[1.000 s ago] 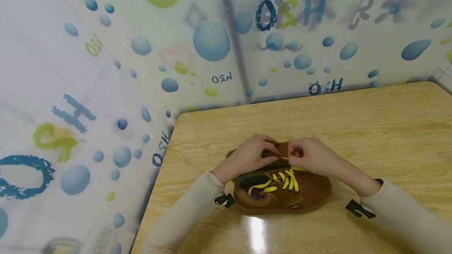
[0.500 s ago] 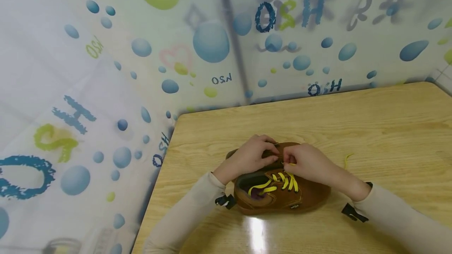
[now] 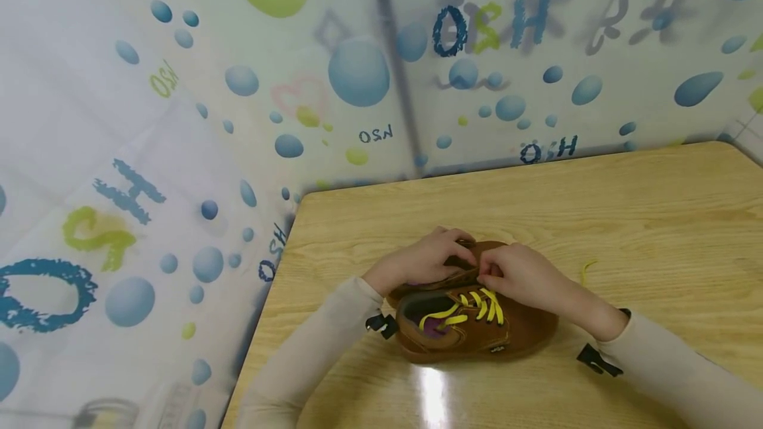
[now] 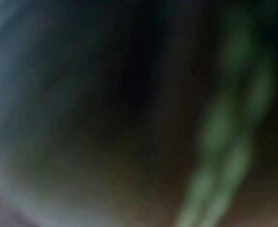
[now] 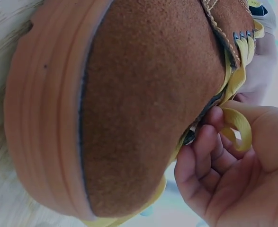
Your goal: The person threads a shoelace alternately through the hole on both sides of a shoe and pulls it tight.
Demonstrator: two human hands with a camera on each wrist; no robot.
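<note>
The near shoe [image 3: 477,339] lies lengthwise across the person's front, heel to the left and toe to the right; just behind it sits the far shoe [image 3: 461,279], its axis roughly parallel; the left hand [image 3: 426,260] curves over the far shoe, behind the near shoe's opening, and I cannot tell whether it grips; the right hand [image 3: 521,277], above the near shoe's toe, pinches a yellow lace [image 5: 243,130]; the near shoe and both hands block much of the far shoe; beyond the near shoe's toe, a loose lace end [image 3: 585,270] lies on the table [image 3: 596,210].
</note>
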